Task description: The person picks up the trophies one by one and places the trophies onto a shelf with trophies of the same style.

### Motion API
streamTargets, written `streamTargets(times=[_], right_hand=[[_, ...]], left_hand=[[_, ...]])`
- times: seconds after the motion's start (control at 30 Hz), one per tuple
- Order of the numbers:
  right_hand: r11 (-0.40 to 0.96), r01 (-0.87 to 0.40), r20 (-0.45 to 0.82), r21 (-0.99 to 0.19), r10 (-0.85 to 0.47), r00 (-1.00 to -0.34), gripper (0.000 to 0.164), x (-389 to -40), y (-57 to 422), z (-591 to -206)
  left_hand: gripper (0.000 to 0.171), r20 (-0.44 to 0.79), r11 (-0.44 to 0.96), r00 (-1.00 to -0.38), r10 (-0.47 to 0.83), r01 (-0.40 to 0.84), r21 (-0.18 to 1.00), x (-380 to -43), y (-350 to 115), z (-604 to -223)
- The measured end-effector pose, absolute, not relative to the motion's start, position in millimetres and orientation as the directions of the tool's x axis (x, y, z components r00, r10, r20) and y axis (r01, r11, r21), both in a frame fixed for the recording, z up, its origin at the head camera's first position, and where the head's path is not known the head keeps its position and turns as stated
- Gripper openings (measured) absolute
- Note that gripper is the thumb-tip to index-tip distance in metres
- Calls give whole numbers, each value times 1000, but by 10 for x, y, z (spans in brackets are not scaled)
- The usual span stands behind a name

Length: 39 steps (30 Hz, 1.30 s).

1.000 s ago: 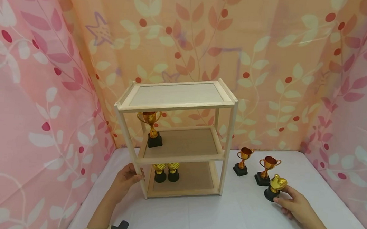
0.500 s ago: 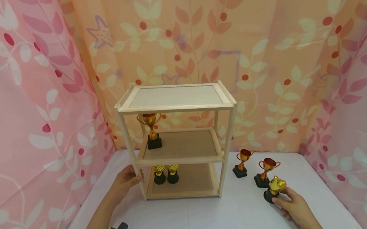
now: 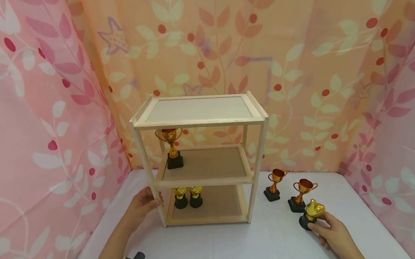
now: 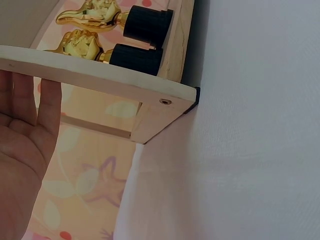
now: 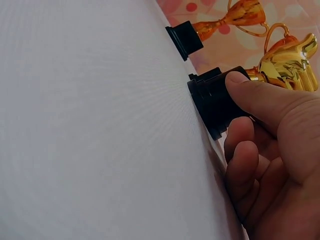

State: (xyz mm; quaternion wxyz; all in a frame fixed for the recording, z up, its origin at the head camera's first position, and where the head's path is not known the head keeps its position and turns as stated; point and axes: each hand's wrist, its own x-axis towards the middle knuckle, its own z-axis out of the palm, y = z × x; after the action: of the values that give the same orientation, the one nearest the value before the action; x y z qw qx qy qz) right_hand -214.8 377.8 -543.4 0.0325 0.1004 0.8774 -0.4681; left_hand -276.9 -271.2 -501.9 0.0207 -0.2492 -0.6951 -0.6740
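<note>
Hanging at the back and along both sides, leaf-patterned curtains in orange (image 3: 219, 48) and pink (image 3: 16, 143) enclose a table (image 3: 222, 245) covered in white cloth. On it stands a pale three-tier shelf (image 3: 201, 109), upright, with wooden posts and flat panels. The left hand (image 3: 140, 206) grips its front left post low down, thumb in front and fingers reaching behind. Well apart, on the shelf's other side, the right hand (image 3: 334, 234) pinches the black round base of a gold trophy between thumb and fingers. A two-handled golden cup (image 3: 173, 152) stands at the left of the middle tier on a square black base. Beyond the right hand, two copper-coloured cups stand on the cloth, the farther one (image 3: 273, 186) nearer the shelf, the closer one (image 3: 299, 197) just beside the pinched gold trophy (image 3: 314, 209), whose base is down at the tabletop. Two small gold trophies (image 3: 195, 197) stand side by side on the bottom tier, their tops hidden from the head view.
</note>
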Motion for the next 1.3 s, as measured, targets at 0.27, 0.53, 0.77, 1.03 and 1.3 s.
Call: streamTargets(times=[0.27, 0.53, 0.77, 1.03, 1.3], right_hand=[[523, 210, -150, -826, 155, -976, 80, -2153, 3794, -5432], [529, 205, -134, -824, 170, -976, 77, -2162, 3794, -5425], [528, 217, -141, -821, 181, -973, 79, -2156, 3811, -5431], [531, 210, -124, -821, 193, -973, 77, -2148, 3786, -5390], [558, 222, -125, -800, 207, -970, 82, -2115, 3798, -5351]], left_hand=[[9, 364, 14, -879, 308, 387, 922, -2773, -2711, -5024], [15, 378, -28, -865, 331, 391, 920, -2751, -2725, -5029], [17, 386, -28, -858, 340, 400, 916, -2781, -2732, -5029], [20, 335, 70, -887, 318, 375, 924, -2745, -2750, -4943], [26, 329, 61, -874, 357, 373, 926, -2764, -2758, -4962]])
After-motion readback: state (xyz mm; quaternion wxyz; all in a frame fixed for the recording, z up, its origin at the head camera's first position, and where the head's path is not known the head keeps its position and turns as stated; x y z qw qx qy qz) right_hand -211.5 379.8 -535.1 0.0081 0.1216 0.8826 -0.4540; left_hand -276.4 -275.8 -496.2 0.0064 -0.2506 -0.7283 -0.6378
